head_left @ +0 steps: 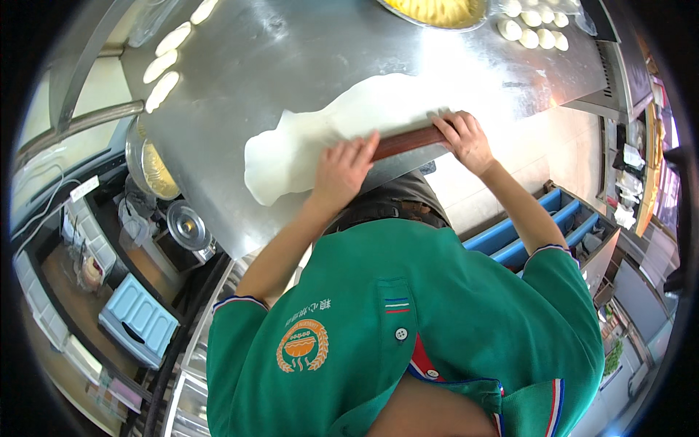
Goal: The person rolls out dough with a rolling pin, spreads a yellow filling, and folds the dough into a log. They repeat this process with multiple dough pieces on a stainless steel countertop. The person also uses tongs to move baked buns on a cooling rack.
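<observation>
A long, thin sheet of white dough (313, 142) with a wavy edge lies spread over the near part of a steel worktable (240, 73). Across its near edge rests a dark reddish-brown rolling pin (409, 142), slanting slightly up to the right. My left hand (342, 173) is at the pin's left end, fingers together over it, partly above the dough. At the other end, my right hand (466, 142) has its fingers curled over the pin. The pin's two ends are hidden under my hands.
Elongated dough pieces (162, 91) lie in a row at the table's far left. A bowl of yellow filling (437, 11) and several dough balls (539, 36) sit at the back right. Another bowl with yellow contents (156, 171) stands left, below the table. Blue bins (520, 229) are at right.
</observation>
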### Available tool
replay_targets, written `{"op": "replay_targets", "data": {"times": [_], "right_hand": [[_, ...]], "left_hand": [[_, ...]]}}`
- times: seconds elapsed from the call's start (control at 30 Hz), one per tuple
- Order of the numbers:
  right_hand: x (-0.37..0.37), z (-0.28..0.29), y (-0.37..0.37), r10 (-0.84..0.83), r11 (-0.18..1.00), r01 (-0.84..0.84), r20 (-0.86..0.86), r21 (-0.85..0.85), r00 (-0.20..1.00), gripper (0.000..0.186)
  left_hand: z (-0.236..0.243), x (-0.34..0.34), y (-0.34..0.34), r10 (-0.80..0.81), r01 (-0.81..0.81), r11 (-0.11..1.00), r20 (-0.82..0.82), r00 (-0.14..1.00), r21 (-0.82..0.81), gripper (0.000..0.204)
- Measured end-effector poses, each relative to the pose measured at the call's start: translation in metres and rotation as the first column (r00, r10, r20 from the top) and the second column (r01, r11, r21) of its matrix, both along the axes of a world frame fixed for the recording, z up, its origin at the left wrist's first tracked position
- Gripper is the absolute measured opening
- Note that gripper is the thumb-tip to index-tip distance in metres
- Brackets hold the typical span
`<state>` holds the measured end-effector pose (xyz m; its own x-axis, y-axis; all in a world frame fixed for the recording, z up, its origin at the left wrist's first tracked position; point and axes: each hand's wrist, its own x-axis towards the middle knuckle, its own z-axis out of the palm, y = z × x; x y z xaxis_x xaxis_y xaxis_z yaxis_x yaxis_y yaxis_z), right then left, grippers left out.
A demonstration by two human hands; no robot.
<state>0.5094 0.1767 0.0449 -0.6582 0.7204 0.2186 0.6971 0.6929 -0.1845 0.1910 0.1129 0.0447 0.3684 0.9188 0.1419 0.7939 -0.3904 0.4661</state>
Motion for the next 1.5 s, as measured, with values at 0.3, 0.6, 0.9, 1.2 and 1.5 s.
{"op": "replay_targets", "data": {"times": [0.3, 0.6, 0.9, 1.2, 1.5], "right_hand": [[-0.036, 0.001, 0.005, 0.190, 0.980, -0.156, 0.360, -0.122, 0.913, 0.063], [-0.078, -0.021, 0.080, -0.007, 1.000, 0.000, 0.273, 0.026, 0.962, 0.077], [-0.025, -0.019, 0.067, -0.647, 0.741, 0.581, -0.128, -0.337, 0.751, 0.019], [0.008, -0.026, 0.074, -0.561, 0.643, 0.506, 0.095, -0.575, 0.822, 0.018], [0.001, 0.083, 0.059, -0.966, -0.107, -0.839, -0.145, -0.534, 0.216, 0.023]], "left_hand": [[-0.010, -0.027, -0.035, -0.024, 0.034, 0.998, -0.166, 0.986, 0.058, 0.062], [-0.021, -0.043, 0.079, 0.227, -0.163, 0.935, -0.180, 0.957, 0.316, 0.055], [-0.016, -0.055, 0.131, 0.111, -0.075, 0.981, -0.198, 0.974, 0.181, 0.064], [-0.020, 0.028, 0.034, 0.014, -0.020, 0.996, -0.081, 0.997, -0.085, 0.096], [-0.020, 0.089, 0.021, 0.321, -0.317, 0.945, 0.041, 0.946, -0.076, 0.113]]}}
